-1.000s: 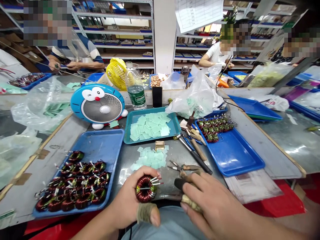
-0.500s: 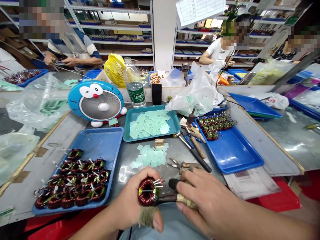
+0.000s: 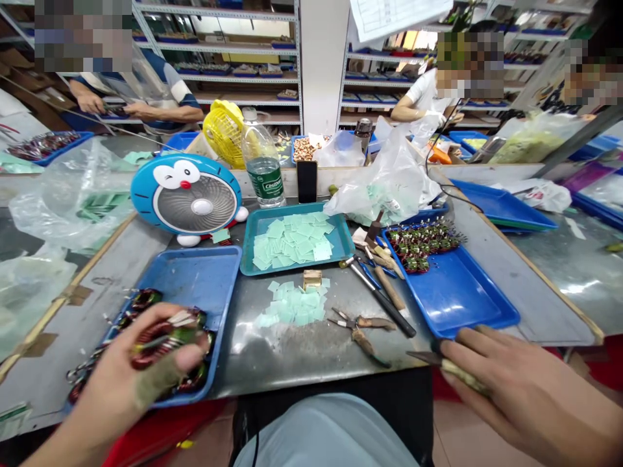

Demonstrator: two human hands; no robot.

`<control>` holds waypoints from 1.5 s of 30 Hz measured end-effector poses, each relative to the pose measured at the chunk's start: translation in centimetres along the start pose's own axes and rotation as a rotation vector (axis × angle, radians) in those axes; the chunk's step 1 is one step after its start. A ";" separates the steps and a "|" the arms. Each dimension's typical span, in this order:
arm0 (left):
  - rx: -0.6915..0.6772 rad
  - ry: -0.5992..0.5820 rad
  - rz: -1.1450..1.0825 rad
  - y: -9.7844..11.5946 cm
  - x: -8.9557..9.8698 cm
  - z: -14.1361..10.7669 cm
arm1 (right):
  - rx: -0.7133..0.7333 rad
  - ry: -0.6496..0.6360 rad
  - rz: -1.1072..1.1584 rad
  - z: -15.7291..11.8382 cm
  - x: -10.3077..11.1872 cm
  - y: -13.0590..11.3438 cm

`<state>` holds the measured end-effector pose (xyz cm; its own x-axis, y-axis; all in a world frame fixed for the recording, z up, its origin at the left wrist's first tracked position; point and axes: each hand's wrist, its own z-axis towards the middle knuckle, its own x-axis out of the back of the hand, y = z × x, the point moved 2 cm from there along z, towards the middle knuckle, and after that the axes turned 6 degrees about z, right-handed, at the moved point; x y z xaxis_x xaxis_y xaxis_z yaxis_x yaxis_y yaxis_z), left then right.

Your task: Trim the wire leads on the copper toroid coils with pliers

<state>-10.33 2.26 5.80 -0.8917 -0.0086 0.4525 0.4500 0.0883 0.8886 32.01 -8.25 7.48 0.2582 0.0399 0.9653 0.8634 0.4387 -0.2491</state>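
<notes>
Over the left blue tray (image 3: 202,259), my left hand (image 3: 124,363) is closed around a copper-wound toroidal coil (image 3: 158,344), blurred by motion. A band of greenish tape wraps my left thumb. Several similar coils (image 3: 146,298) lie in that tray, partly hidden by the hand. On the other side, my right hand (image 3: 506,383) grips a knife (image 3: 462,374) by its pale wrapped handle, its dark pointed blade aimed left, near the front corner of the right blue tray (image 3: 467,295). Smaller wound coils with upright leads (image 3: 423,243) stand at the back of that tray.
Between the trays lie pliers (image 3: 357,327), a hammer (image 3: 382,298), loose green sheets (image 3: 294,303) and a small wooden block (image 3: 312,279). Behind them are a teal tray (image 3: 248,250) of sheets, a blue fan (image 3: 187,194) and a water bottle (image 3: 264,165). Co-workers sit opposite.
My left hand has carried the coil from the front middle leftward over the left tray. My right hand, still gripping the knife, has moved right, away from the coil.
</notes>
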 end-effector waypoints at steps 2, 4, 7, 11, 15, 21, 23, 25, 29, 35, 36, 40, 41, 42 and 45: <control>-0.058 -0.270 -0.126 0.5 -1.5 -0.6 | -0.014 -0.018 0.046 1.1 -0.2 -1.0; -0.085 -0.419 -0.226 1.4 -4.2 -1.4 | -0.005 -0.006 0.144 3.3 -0.6 -3.4; -0.092 -0.583 -0.326 2.6 -8.1 -2.3 | 0.030 -0.040 0.236 6.1 -1.3 -6.6; -0.100 -0.672 -0.391 2.9 -9.6 -2.9 | 0.053 -0.071 0.243 6.9 -1.6 -7.5; -0.085 -0.689 -0.390 2.4 -9.6 -3.1 | 0.055 -0.086 0.239 6.4 -1.7 -7.0; -0.117 -0.723 -0.284 3.0 -10.0 -3.1 | 0.072 -0.117 0.210 6.1 -1.9 -6.9; -0.154 -0.727 -0.228 3.4 -9.9 -3.0 | 0.075 -0.122 0.211 6.0 -1.8 -6.8; -0.182 -0.722 -0.187 3.7 -9.8 -2.8 | 0.075 -0.120 0.209 5.9 -1.7 -6.7; -0.233 -0.716 -0.133 3.8 -9.8 -2.5 | 0.085 -0.096 0.188 6.0 -1.7 -6.6; -0.372 -0.719 0.035 3.8 -9.6 -2.8 | 0.156 -0.062 0.107 5.9 -1.0 -6.7; -0.443 -0.714 0.112 4.0 -9.5 -3.0 | 0.172 -0.064 0.075 5.7 -0.5 -6.8; -0.640 -0.686 0.314 5.1 -8.9 -3.3 | 0.214 -0.056 -0.070 5.1 2.2 -6.8; -0.634 -0.669 0.314 5.2 -8.7 -3.2 | 0.215 -0.038 -0.083 5.0 2.8 -6.6; -0.603 -0.648 0.299 5.2 -8.6 -3.0 | 0.203 -0.011 -0.083 4.9 3.1 -6.4; -0.417 -0.589 0.184 4.4 -8.6 -2.3 | 0.104 0.088 -0.054 4.5 2.8 -5.6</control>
<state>-0.59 0.42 6.05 -0.6251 0.5158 0.5858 0.4705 -0.3498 0.8101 25.96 -6.60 11.93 0.2536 -0.0636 0.9652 0.8286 0.5292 -0.1828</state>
